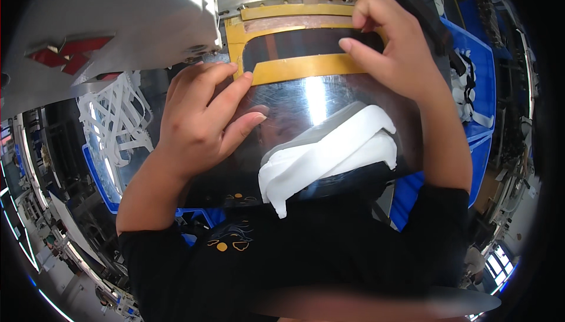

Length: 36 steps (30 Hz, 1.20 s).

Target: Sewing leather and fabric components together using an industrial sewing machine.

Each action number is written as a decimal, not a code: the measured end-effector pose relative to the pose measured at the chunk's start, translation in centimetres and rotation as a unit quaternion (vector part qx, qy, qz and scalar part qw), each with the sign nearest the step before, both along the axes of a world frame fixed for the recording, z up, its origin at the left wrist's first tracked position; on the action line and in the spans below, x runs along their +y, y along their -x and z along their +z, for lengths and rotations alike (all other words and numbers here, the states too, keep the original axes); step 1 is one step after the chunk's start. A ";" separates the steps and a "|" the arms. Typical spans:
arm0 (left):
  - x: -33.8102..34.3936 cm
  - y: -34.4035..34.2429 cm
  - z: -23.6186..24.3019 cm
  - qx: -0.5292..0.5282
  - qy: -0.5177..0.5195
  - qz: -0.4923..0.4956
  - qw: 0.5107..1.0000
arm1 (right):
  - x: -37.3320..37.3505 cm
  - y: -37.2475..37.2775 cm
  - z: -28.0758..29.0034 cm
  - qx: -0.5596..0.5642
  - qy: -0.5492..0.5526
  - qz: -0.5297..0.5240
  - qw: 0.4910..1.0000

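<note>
A yellow template frame with a dark opening and several parallel strips lies at the top of the glossy metal work surface. The fingertips of my left hand rest on its left end, fingers spread. Over its right end is my right hand, index finger bent and thumb apart, the thumb tip near the lower yellow strip; no held item shows between them. Below, towards my body, white shaped fabric pieces lie in a loose overlapping stack.
A grey machine body with red emblem occupies the upper left. White cut scraps lie left of my arm. Blue bins stand at both sides, the right one holding black and white pieces. Shelving and bright windows show at the rims.
</note>
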<state>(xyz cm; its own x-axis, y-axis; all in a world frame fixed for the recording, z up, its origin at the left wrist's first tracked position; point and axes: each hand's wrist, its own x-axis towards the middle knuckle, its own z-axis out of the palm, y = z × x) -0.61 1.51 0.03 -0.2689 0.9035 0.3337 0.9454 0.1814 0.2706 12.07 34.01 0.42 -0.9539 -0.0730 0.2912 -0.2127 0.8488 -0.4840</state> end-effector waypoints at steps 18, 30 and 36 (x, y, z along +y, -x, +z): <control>-0.5 -2.2 2.3 0.048 -0.171 -0.018 0.984 | -1.9 -6.3 5.9 0.114 0.220 0.173 0.953; -25.4 -1.1 1.0 -0.166 -0.310 0.503 0.790 | 2.1 -4.5 -0.8 -0.002 0.348 -0.035 0.937; -37.8 1.1 -3.1 0.179 -0.107 0.707 0.676 | 1.4 -3.9 -1.4 -0.030 0.397 -0.011 0.917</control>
